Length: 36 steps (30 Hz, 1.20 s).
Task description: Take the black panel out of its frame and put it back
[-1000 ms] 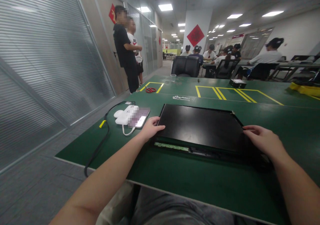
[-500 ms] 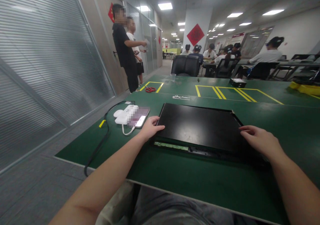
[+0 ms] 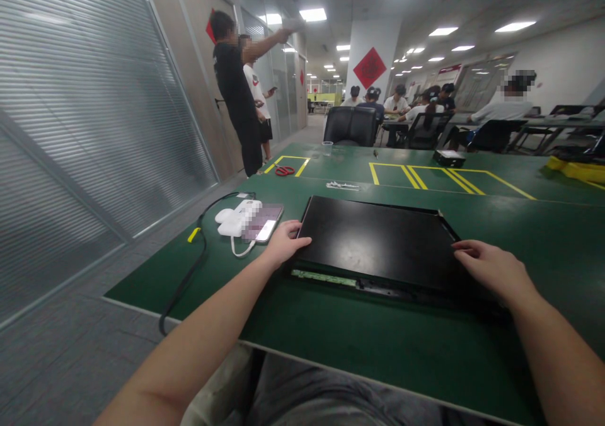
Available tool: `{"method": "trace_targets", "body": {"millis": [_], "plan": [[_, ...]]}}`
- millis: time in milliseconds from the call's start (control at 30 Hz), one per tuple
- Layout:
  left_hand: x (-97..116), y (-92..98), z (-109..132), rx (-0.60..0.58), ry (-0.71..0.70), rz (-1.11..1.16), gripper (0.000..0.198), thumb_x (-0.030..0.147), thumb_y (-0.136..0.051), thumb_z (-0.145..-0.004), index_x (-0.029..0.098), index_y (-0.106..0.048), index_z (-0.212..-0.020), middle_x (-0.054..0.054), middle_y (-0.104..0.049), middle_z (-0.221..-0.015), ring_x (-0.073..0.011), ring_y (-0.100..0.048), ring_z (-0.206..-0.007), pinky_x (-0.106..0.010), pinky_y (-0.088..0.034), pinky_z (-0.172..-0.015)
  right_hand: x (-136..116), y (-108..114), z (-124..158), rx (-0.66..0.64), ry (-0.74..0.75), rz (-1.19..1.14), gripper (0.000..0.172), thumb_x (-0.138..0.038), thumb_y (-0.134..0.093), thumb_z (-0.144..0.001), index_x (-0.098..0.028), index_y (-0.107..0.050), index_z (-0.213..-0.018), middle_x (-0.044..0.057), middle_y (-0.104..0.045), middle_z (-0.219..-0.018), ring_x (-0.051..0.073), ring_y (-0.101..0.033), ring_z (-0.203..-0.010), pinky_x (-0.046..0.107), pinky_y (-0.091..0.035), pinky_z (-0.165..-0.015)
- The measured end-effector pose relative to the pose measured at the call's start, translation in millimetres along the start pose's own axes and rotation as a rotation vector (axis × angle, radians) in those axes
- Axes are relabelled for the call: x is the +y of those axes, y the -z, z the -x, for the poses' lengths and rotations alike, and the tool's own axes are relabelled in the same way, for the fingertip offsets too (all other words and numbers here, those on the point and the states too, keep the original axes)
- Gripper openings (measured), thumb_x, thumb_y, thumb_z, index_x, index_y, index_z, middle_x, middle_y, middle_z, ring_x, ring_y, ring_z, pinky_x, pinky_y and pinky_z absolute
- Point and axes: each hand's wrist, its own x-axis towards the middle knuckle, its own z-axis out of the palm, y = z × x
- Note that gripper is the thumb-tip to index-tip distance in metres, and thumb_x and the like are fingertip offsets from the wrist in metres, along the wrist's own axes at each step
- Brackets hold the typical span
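A flat black display panel point(image 3: 378, 237) lies in front of me, seated within a dark frame point(image 3: 449, 223). Along its near side a strip of green circuit board point(image 3: 324, 278) shows below the panel's edge. My left hand point(image 3: 286, 244) grips the left edge, thumb on the top face and fingers curled at the side. On the opposite edge, my right hand point(image 3: 491, 265) holds the panel with thumb and fingers closed together. Its lower fingers are hidden in the dark area under the hand.
Left of the panel lie a phone point(image 3: 268, 223), a white charger point(image 3: 234, 220) and a black cable point(image 3: 201, 256). Red-handled scissors point(image 3: 285, 171), a clear cup point(image 3: 327, 148) and a small black box point(image 3: 449, 157) are farther back on the green table point(image 3: 331, 344). Two people stand at left; several sit behind.
Both hands and the panel stay nearly in place. At the back left, the standing person in black has raised an arm and points forward.
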Motion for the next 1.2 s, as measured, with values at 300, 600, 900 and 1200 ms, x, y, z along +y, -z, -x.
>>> {"method": "trace_targets", "body": {"millis": [300, 600, 900, 1200], "plan": [[1, 0.3, 1, -0.003, -0.013, -0.128, 0.034, 0.026, -0.081, -0.066, 0.016, -0.078, -0.098, -0.015, -0.057, -0.135, -0.0324, -0.057, -0.129, -0.046, -0.048, -0.109, 3, -4, -3, 0.037, 0.037, 0.015, 0.044, -0.048, -0.048, -0.079, -0.032, -0.078, -0.108, 0.004, -0.078, -0.107, 0.030, -0.070, -0.097, 0.040, -0.053, -0.078], [-8, 0.4, -3, -0.004, -0.028, -0.227, 0.035, 0.029, -0.077, -0.072, 0.014, -0.077, -0.104, -0.016, -0.056, -0.136, -0.0307, -0.059, -0.126, -0.045, -0.050, -0.108, 3, -3, -2, 0.019, 0.023, 0.005, 0.045, -0.049, -0.048, -0.080, -0.032, -0.077, -0.110, 0.003, -0.077, -0.109, 0.030, -0.070, -0.099, 0.040, -0.053, -0.080], [-10, 2.4, -4, 0.012, -0.099, -0.312, 0.035, 0.034, -0.080, -0.070, 0.016, -0.078, -0.100, -0.015, -0.058, -0.128, -0.0302, -0.062, -0.117, -0.045, -0.054, -0.104, 2, -2, -2, 0.023, 0.036, 0.007, 0.044, -0.050, -0.048, -0.080, -0.032, -0.077, -0.108, 0.004, -0.078, -0.105, 0.030, -0.070, -0.097, 0.040, -0.053, -0.078], [-9, 3.2, -9, 0.059, -0.108, -0.382, 0.019, 0.023, -0.062, -0.084, 0.017, -0.079, -0.091, -0.013, -0.062, -0.120, -0.0283, -0.062, -0.118, -0.044, -0.050, -0.110, 5, -4, -3, 0.014, 0.033, -0.001, 0.045, -0.050, -0.050, -0.079, -0.032, -0.077, -0.109, 0.003, -0.078, -0.107, 0.030, -0.070, -0.098, 0.039, -0.053, -0.078]]}}
